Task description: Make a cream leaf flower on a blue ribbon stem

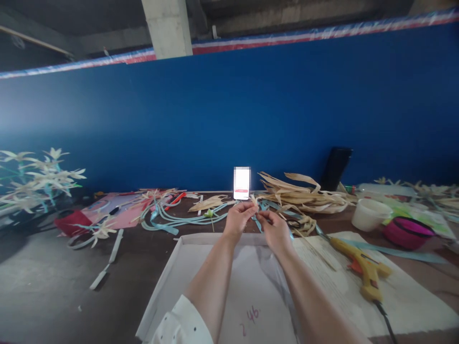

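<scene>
Mid-frame, a dried husk strip [254,199] is pinched by the left hand [237,218] and right hand [275,230]; likely light, brittle, best held low.

Phone [241,184] screen's top blurred — scrap [255,199] in the left hand [238,217] too small to identify; glue-gun cord [386,321] cut off below.

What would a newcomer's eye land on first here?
The huge deep-blue wall fills the background, with a small bright white phone screen glowing at its foot. At centre, the left hand and right hand pinch a small pale straw piece; a yellow glue gun lies to the right.
</scene>
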Demonstrator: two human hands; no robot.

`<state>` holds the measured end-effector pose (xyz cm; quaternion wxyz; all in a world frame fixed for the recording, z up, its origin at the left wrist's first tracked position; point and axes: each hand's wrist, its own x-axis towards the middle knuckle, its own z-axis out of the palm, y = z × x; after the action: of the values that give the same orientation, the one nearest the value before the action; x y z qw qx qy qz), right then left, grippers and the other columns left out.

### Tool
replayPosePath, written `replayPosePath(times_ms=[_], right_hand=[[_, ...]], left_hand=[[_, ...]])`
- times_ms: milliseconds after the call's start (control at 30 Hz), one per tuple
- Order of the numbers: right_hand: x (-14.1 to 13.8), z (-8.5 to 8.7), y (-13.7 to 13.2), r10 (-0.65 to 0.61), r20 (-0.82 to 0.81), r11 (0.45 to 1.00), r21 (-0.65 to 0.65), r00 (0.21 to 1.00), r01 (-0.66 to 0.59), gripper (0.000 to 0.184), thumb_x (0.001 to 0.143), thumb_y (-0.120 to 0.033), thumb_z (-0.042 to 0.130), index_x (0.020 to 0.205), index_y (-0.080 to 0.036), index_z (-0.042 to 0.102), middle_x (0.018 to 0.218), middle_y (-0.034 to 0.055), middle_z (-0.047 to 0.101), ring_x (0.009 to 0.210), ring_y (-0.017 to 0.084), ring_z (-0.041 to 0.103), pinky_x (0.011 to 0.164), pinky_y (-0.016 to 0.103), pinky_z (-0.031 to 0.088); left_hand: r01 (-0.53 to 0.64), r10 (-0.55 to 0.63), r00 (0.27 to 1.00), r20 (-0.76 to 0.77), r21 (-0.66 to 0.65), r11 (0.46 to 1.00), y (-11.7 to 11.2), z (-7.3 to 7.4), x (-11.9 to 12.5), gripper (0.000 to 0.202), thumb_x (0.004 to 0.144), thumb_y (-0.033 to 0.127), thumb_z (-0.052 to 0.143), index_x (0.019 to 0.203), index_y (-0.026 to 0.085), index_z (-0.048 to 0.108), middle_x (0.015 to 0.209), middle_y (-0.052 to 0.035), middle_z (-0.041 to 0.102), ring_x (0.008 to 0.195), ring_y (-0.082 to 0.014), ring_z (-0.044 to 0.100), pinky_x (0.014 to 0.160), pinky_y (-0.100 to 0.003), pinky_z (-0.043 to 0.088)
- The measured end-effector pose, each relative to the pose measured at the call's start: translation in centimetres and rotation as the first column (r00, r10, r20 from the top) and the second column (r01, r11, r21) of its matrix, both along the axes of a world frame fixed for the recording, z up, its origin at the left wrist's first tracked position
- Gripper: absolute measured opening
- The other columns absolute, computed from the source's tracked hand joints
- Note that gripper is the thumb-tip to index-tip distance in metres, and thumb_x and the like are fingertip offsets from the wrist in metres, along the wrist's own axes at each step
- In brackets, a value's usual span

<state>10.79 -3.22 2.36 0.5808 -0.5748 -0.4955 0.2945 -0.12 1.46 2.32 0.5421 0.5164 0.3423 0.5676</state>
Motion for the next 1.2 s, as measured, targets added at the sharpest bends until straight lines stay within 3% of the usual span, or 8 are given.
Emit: replayPosePath(times_ms=[433,867,1200], right_hand=[[-0.01,-0.43,0.16,0.018,0.055,0.999,0.026,0.998,-0.019,0.028,0.070,-0.044,0.059,0.077,-0.019,0.067,0.057,0.0010,0.060,0.053,0.017,0.051,0.051,0.026,0.034],[-0.06,-0.23,0.01,0.013,0.085,1.000,0.014,0.996,-0.014,0.031,0.070,-0.044,0.056,0.075,-0.016,0.067,0.056,0.0017,0.060,0.050,0.015,0.049,0.048,0.025,0.033],[-0.07,-0.51,0.17,0.025,0.074,0.999,0.028,0.997,-0.027,0.036,0.070,-0.047,0.058,0.080,-0.014,0.068,0.068,0.0053,0.066,0.057,0.017,0.054,0.051,0.025,0.037]], left_hand=[[-0.081,0.093,0.992,-0.081,0.142,0.987,-0.23,0.38,-0.18,0.023,0.061,0.035,0.073,0.068,0.014,0.067,0.071,-0.0016,0.064,0.065,-0.0113,0.055,0.064,-0.023,0.041],[-0.068,0.088,0.991,-0.102,0.179,0.981,-0.22,0.30,-0.20,0.021,0.060,0.033,0.072,0.067,0.014,0.065,0.068,-0.0010,0.062,0.067,-0.0132,0.055,0.064,-0.023,0.041],[-0.051,0.089,0.985,-0.149,0.246,0.968,-0.46,0.70,-0.36,0.020,0.065,0.034,0.068,0.065,0.014,0.064,0.066,0.0008,0.059,0.066,-0.0116,0.051,0.063,-0.022,0.039]])
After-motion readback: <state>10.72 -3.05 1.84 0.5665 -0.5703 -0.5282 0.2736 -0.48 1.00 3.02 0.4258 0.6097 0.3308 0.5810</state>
